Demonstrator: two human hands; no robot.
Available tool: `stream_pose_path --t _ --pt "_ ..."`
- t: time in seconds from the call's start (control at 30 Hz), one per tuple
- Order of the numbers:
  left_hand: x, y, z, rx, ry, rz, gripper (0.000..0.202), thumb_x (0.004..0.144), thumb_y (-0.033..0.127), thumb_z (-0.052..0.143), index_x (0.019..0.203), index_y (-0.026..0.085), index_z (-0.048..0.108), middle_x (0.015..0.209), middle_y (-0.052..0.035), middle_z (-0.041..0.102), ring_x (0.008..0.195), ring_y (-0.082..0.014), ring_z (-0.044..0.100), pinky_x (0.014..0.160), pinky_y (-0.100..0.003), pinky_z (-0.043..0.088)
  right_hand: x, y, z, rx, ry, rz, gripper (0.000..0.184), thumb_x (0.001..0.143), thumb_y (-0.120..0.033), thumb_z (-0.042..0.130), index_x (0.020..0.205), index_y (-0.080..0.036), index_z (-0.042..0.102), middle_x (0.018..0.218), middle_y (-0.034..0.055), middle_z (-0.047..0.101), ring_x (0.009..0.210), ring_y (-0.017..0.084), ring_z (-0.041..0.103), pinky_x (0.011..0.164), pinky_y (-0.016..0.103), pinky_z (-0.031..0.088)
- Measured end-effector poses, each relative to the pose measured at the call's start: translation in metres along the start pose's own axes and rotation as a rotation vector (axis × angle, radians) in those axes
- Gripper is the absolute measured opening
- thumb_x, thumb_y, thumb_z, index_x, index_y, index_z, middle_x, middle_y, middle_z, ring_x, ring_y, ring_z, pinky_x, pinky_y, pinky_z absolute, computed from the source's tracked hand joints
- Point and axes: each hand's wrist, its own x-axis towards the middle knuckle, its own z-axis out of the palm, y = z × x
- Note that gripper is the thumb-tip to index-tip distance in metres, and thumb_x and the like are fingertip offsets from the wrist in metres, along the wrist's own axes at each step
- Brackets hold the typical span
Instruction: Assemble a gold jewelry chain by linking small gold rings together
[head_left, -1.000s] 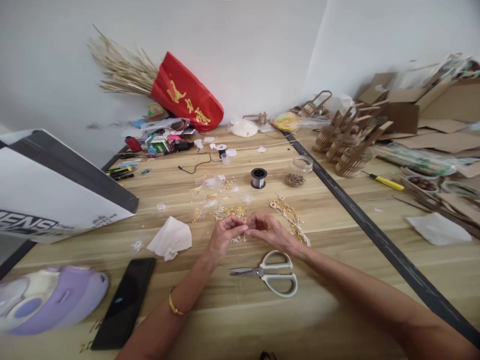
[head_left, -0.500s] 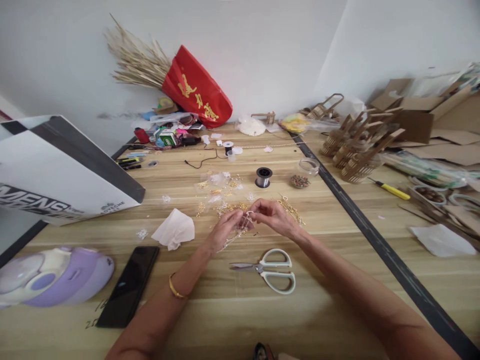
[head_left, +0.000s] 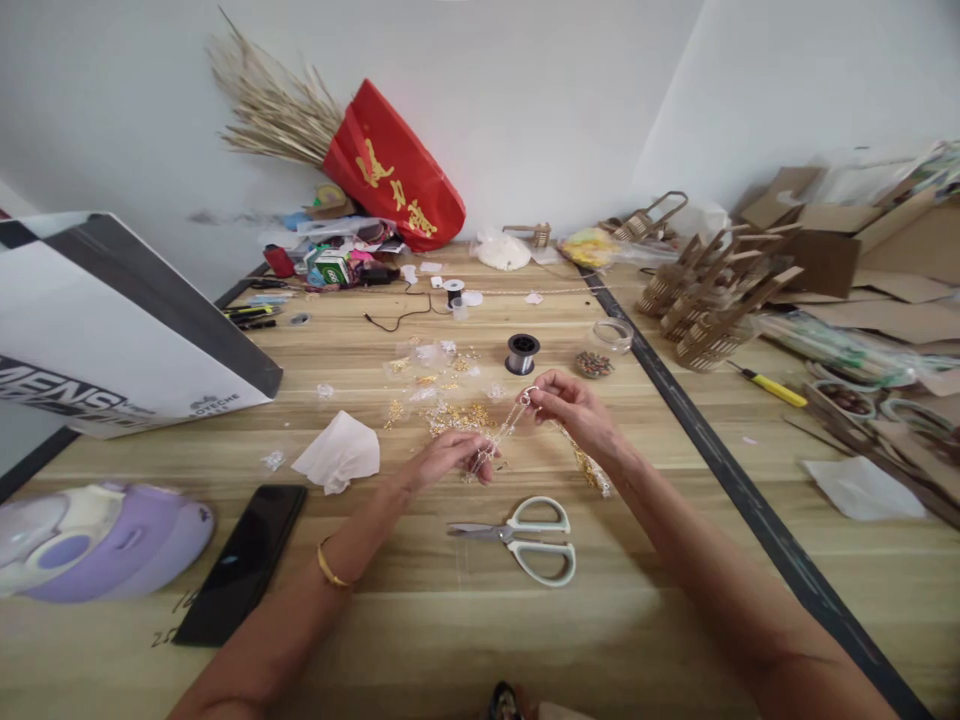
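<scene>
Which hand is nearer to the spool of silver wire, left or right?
Right. The right hand is close to the spool, on its near side and slightly right; the left hand is farther away, toward the person and to the left.

Both forearms point(head_left: 705, 555) reach forward, the right hand point(head_left: 568, 408) set in a pinch, the left hand point(head_left: 448, 458) nearer the body.

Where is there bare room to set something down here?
Bare tabletop shows on the near side of the scissors, between the left forearm and right forearm, and right of the right hand, bordered by the clear jar and black strip. Crowded: around the left hand, with silver chain and gold pieces; far right, with slatted baskets and cardboard.
</scene>
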Motion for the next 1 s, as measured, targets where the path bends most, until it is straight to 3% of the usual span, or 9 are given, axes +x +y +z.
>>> stream_pose_path --t 0.17,0.3,0.53,0.7,0.83,1.0 --pt "-0.016 -0.001 0.003 0.104 0.026 -0.020 0.029 0.075 0.036 0.066 0.092 0.015 0.072 0.072 -0.0081 0.070 0.062 -0.0153 0.061 0.059 -0.025 0.043 -0.004 -0.002 -0.016 0.001 0.040 0.003 0.031 0.072 -0.042 0.070 0.081 -0.017 0.055 0.081 0.0034 0.068 0.066 0.011 0.060 0.057 0.021 0.046" --pt "-0.033 -0.013 0.002 0.116 0.025 -0.092 0.027 0.071 0.035 0.068 0.088 0.014 0.072 0.068 -0.0070 0.069 0.049 -0.0113 0.055 0.051 -0.022 0.041 -0.018 0.004 -0.021 -0.025 0.017 0.067 0.029 0.072 -0.040 0.071 0.078 -0.015 0.057 0.069 0.0016 0.066 0.061 0.010 0.059 0.056 0.021 0.046" --pt "-0.067 -0.030 -0.002 0.275 0.137 -0.182 0.030 0.080 0.041 0.058 0.083 0.015 0.070 0.070 -0.0060 0.070 0.046 -0.0076 0.045 0.044 -0.019 0.033 -0.049 0.039 -0.008 -0.015 -0.089 0.268 0.034 0.069 -0.043 0.073 0.074 -0.015 0.056 0.061 -0.0003 0.064 0.052 0.008 0.057 0.051 0.020 0.046" --pt "-0.081 -0.027 -0.003 0.294 0.211 -0.224 0.037 0.076 0.050 0.057 0.078 0.014 0.065 0.066 -0.0040 0.067 0.044 -0.0082 0.046 0.045 -0.020 0.035 -0.051 0.060 0.001 -0.002 -0.089 0.262 0.033 0.071 -0.043 0.072 0.076 -0.015 0.056 0.060 -0.0003 0.064 0.052 0.009 0.059 0.051 0.021 0.046" --pt "-0.091 -0.024 -0.005 0.339 0.249 -0.291 0.042 0.077 0.054 0.053 0.074 0.013 0.061 0.065 -0.0030 0.065 0.048 -0.0095 0.051 0.050 -0.021 0.038 -0.048 0.062 0.006 -0.040 -0.090 0.277 0.031 0.072 -0.042 0.070 0.075 -0.015 0.056 0.060 -0.0004 0.064 0.051 0.009 0.057 0.050 0.021 0.045" --pt "-0.103 -0.033 -0.011 0.409 0.284 -0.280 0.039 0.077 0.051 0.053 0.076 0.013 0.061 0.065 -0.0033 0.064 0.054 -0.0120 0.054 0.055 -0.023 0.041 -0.042 0.055 0.017 -0.111 -0.114 0.279 0.028 0.073 -0.042 0.069 0.077 -0.016 0.057 0.063 -0.0004 0.062 0.054 0.010 0.056 0.049 0.021 0.043"
